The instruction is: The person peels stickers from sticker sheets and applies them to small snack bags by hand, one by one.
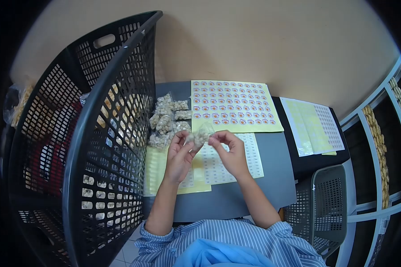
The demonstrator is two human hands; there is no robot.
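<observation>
A small clear plastic bag of pale, lumpy pieces (201, 135) is held up over the table between my two hands. My left hand (181, 156) grips its left side, thumb across the front. The fingertips of my right hand (231, 153) are pinched together at the bag's right edge; whether a small label is also between them I cannot make out. Below lie a sheet of small printed labels (231, 160) and a yellowish backing sheet (158, 164). Behind the bag rests a larger sheet of round red-and-white stickers (234, 104).
Several similar filled bags (165, 116) are piled on the grey table (272, 164). A tall dark plastic basket (116, 120) with bags inside stands at the left. Another label sheet (314, 127), a smaller crate (329, 204) and a shelf rack (358, 155) are at the right.
</observation>
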